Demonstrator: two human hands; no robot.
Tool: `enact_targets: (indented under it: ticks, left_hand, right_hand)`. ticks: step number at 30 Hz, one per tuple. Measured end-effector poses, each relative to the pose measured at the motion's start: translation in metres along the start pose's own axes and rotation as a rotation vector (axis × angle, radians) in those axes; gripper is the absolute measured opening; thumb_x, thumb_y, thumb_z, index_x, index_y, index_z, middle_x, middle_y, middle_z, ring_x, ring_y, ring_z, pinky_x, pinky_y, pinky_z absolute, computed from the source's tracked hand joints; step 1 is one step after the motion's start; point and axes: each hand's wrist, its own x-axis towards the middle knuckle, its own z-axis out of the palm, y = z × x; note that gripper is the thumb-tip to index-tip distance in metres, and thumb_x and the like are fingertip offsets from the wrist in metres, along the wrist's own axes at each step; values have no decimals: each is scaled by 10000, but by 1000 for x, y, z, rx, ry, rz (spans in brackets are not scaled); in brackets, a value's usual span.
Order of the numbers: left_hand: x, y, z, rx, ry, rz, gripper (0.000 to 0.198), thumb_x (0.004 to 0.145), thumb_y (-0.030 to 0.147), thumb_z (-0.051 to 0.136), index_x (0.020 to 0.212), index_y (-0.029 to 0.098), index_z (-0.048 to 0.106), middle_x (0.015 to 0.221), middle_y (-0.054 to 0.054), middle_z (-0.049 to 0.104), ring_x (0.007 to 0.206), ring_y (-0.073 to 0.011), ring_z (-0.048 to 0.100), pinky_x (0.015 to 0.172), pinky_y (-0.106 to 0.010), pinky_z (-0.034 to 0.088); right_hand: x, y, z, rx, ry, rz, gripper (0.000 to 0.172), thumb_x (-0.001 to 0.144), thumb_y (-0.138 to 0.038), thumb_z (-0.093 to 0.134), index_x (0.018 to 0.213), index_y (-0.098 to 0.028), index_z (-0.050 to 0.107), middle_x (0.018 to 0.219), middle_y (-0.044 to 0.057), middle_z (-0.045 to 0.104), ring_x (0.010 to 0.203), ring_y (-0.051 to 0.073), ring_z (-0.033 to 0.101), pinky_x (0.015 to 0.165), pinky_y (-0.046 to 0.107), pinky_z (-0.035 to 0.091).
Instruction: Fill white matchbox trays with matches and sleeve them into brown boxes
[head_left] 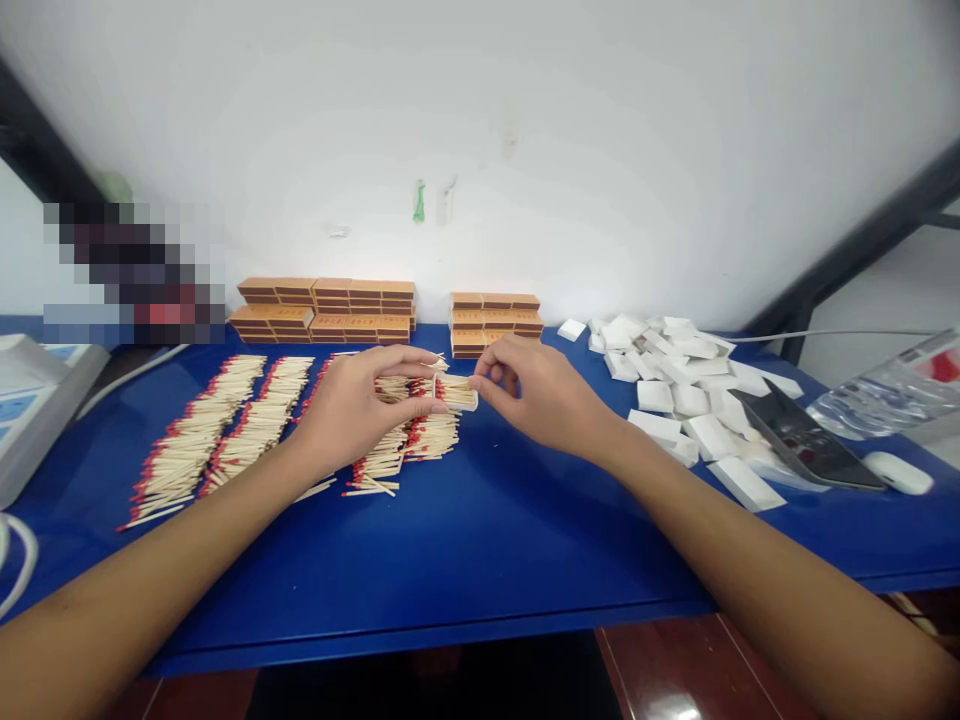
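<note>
Between the thumb and fingers of my left hand (364, 405) is a small white matchbox tray (466, 403), gripped near its left end. Red-tipped matchsticks (454, 391) lie lengthwise in the tray, heads to the left. At the tray's right end, the closed thumb and forefinger of my right hand (536, 395) pinch the pale ends of some matchsticks. Beneath and behind my left hand spread rows of loose matches (427, 440), partly hidden by it. Two more long rows of matches (184, 440) slant across the table farther left.
Orange matchboxes (360, 325) stand stacked against the wall, with a smaller stack (495, 320) to the right. White trays (675, 370) pile up on the blue table (465, 560). A phone (806, 440), white mouse (898, 472) and plastic bottle (885, 390) lie at right.
</note>
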Motion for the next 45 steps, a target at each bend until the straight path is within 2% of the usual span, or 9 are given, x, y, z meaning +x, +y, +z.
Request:
enact_targets:
  ticks: [8,12,17,24,31,37,40,43,45]
  left_hand:
    - [0,1,1,5,-4,-21,474,782,465,954,1181,265,793,1162,-12,843,1104,-253,794,844,-278,620]
    - [1,0,0,12,-10,-21,484,790,501,941,1191,277,791,1168,-9,843,1128,-262,791,792,-278,607]
    - [0,1,1,-8,-18,21,479,778,462,957,1179,256,796,1172,-18,841,1140,-263,790,944,-296,611]
    - [0,3,3,11,-23,23,445,768,484,953,1117,241,821,1161,-39,842,1097,-280,802,920,-317,636]
    - [0,2,3,8,-35,28,439,774,458,956,1137,254,816,1190,-28,836,1120,-276,796,926,-309,635]
    - [4,-4,-2,54,43,17,448,795,449,944,1171,260,791,1169,-16,841,1120,-260,795,996,-336,604]
    - [6,-7,-5,123,78,22,382,818,410,929,1137,247,799,1188,-22,838,1121,-264,795,981,-336,601]
    - [7,-7,-6,151,77,36,338,838,407,908,1115,244,803,1208,-27,834,1144,-270,787,986,-338,600]
    - [7,-7,-6,160,77,35,326,854,441,889,1103,248,803,1214,-30,832,1150,-275,784,1001,-352,597]
  right_hand:
    - [-1,0,2,9,28,-62,96,991,-219,660,910,-196,614,899,33,655,790,168,565,713,305,404]
    - [-1,-2,2,33,19,-123,62,1015,-225,636,969,-190,661,912,32,634,776,158,561,712,297,409]
    - [-2,-3,4,11,3,-146,77,1017,-233,661,975,-182,700,880,21,601,761,151,550,716,297,392]
    - [-3,-3,7,-20,-24,-154,139,1024,-234,651,894,-188,633,892,31,619,775,158,533,702,291,367]
    - [-3,-2,8,0,-29,-138,132,1027,-251,659,913,-183,657,885,23,611,752,147,525,695,285,369]
    - [-4,-7,7,78,100,-201,127,1026,-253,649,918,-188,653,802,-5,561,702,136,487,680,286,364]
    - [-8,-12,9,140,-49,-278,93,994,-215,692,907,-184,680,769,-22,537,690,129,487,663,274,361]
    - [-12,-17,15,158,-292,-295,62,968,-125,694,938,-178,708,864,0,616,731,124,526,690,267,382]
    - [-13,-19,18,143,-387,-277,93,960,-89,685,925,-173,702,917,16,649,762,128,542,712,270,388]
